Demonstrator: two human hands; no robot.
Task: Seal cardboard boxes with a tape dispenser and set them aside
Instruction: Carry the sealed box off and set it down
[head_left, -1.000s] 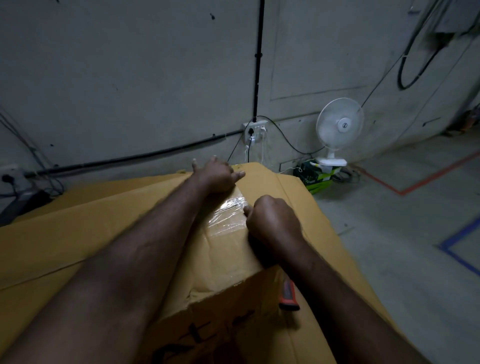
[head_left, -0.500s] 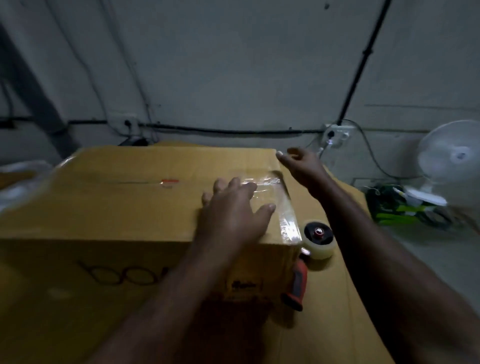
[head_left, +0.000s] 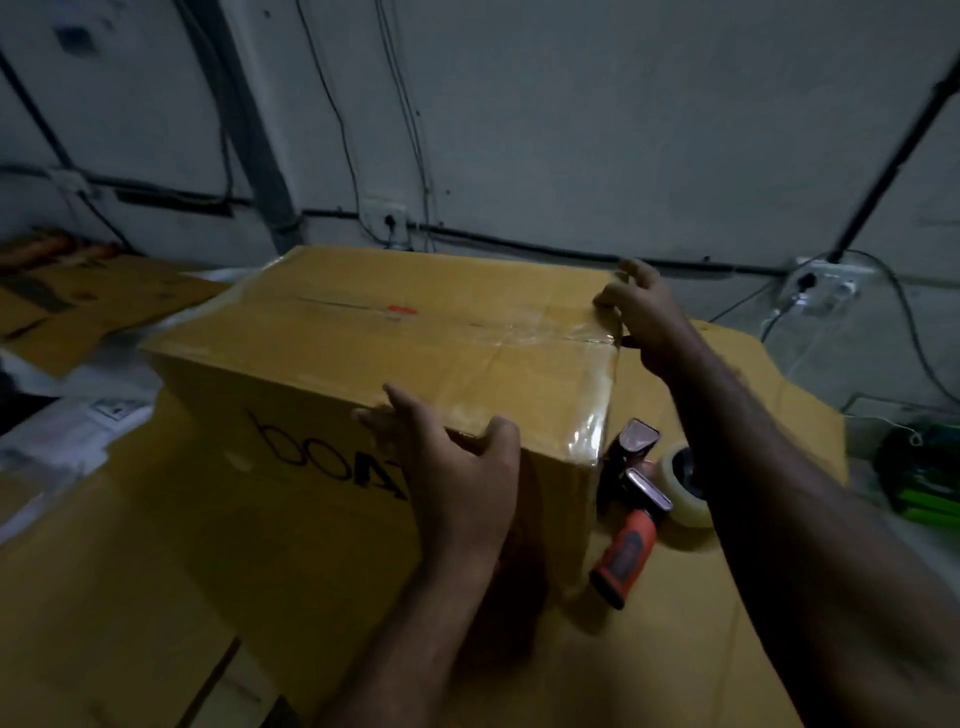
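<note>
Gripping box (head_left: 363, 353), L hand (head_left: 452, 467), R hand (head_left: 644, 317) maybe
</note>
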